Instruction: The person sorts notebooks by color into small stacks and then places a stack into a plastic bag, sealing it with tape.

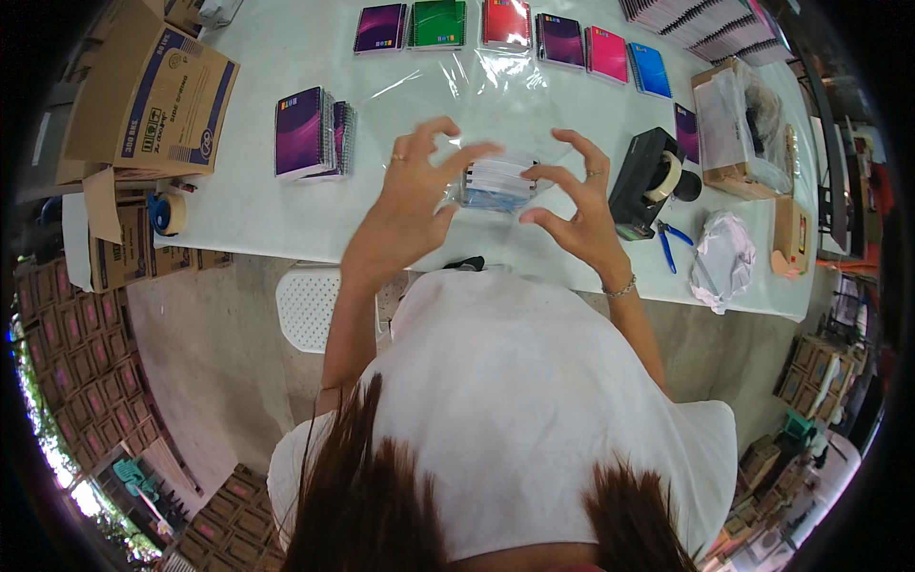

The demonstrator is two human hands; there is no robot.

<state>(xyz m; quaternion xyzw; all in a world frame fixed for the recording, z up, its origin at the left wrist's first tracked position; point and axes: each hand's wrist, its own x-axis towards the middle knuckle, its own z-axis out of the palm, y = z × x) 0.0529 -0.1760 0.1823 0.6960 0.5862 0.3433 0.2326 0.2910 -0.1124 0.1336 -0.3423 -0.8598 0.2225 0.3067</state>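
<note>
In front of me on the white-covered table stands a small bundle of spiral notebooks, page edges up, with clear plastic film around it. My left hand is at its left side, fingers apart and bent, the index finger reaching over the bundle's upper left corner. On the other side my right hand has its fingers spread, the index fingertip against the bundle's right edge. Neither hand is closed round the bundle. Left of my hands lies a pile of purple spiral notebooks.
Several coloured notebooks line the far side. To the right are a black tape dispenser, blue-handled pliers, crumpled white plastic and an open carton. A large cardboard box and a blue tape roll are left.
</note>
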